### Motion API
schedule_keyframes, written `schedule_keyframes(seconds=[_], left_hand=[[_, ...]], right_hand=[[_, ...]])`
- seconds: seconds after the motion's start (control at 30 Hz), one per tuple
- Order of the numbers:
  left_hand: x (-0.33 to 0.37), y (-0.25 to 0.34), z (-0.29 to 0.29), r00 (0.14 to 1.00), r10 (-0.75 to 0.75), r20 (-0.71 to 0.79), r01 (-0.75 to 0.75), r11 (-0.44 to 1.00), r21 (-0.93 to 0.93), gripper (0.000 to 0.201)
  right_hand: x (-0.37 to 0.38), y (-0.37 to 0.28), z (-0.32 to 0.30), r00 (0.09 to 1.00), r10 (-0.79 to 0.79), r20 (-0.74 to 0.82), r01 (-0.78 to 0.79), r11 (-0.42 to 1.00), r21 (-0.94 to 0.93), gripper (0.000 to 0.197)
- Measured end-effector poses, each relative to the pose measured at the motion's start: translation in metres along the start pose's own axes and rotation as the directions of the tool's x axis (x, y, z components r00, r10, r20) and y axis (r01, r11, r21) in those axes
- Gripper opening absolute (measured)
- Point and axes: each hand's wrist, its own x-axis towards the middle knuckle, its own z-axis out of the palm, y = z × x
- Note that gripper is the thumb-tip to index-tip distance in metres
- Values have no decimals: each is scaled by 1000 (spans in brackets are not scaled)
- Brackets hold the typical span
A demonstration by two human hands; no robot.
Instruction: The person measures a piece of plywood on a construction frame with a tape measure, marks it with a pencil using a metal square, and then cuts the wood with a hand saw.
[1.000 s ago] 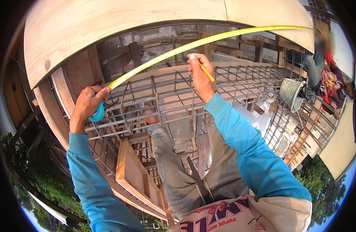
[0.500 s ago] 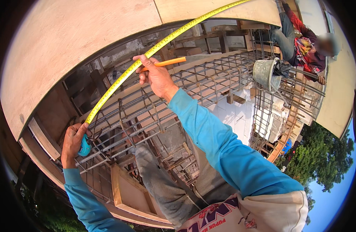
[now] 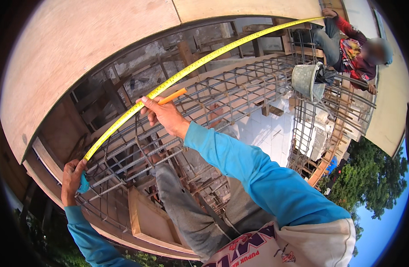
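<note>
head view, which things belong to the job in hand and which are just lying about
In use:
tape, in left hand, co-worker's hand at far end
pencil, in right hand

Apparently lying about:
bucket
blue thing, too small to name

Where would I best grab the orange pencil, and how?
Probably pinch the free end of the pencil, coming from the picture's right: it is thin and straight, and that end sticks out rightward, while the right hand holds the rest.
</note>
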Motion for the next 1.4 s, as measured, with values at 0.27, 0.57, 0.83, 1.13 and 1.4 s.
schedule_keyframes(seconds=[0.27, 0.57, 0.83, 1.13, 1.4], left_hand=[[-33, -18, -48, 987, -108, -121, 146, 917, 371, 44], [-61, -64, -49, 910, -132, -393, 374, 669, 642, 34], [-25, -67, -27, 939, -84, -334, 303, 666, 682, 30], [43, -42, 18, 949, 23, -313, 243, 578, 779, 22], [85, -56, 35, 939, -45, -342, 323, 463, 826, 22]], right_hand=[[0, 47, 28, 986, 164, -14, -164, 986, 34, 39], [27, 75, 42, 866, 494, 80, -476, 862, -177, 39], [27, 7, 49, 901, 359, 245, -232, 874, -426, 39], [31, 17, 16, 993, -27, 112, 88, 802, -591, 34], [81, 58, -17, 922, -205, 329, 384, 364, -849, 17]])
